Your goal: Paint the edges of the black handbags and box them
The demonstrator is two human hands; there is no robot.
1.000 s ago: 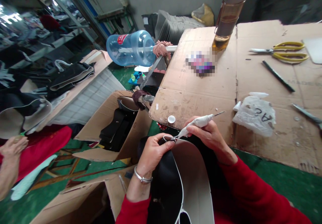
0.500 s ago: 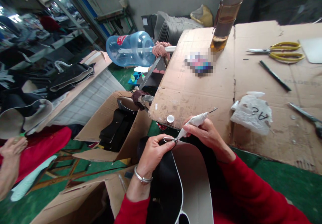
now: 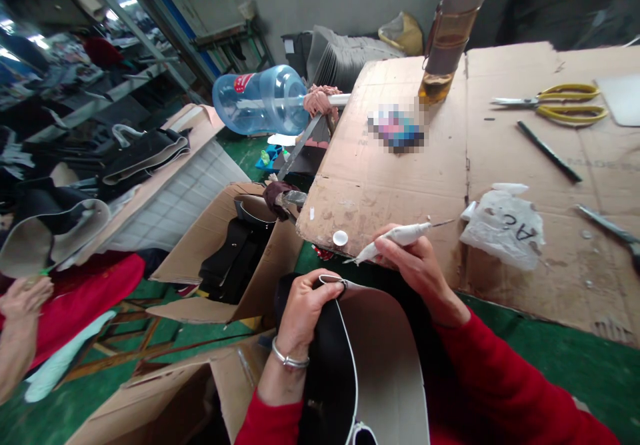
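Note:
My left hand pinches the upper edge of a black sheet-like piece, perhaps leather, with a pale lining and a light cut edge. A small loop or fold of it stands up at the thumb and fingers. My right hand is closed around a white-wrapped hand tool, whose exact kind I cannot make out. A thin metal rod sticks out of its far end. Its small pointed tip on the near side is above the piece, apart from it. A white cap lies close by on the cardboard-covered table.
On the table are a bottle of amber liquid, yellow-handled scissors, a black stick and a plastic bag. Left stand a carton of black pieces and a blue water jug. A co-worker's hand shows far left.
My right hand has lifted the white tool up and to the right, off the edge beside my left thumb. My left hand keeps its pinch on the black piece.

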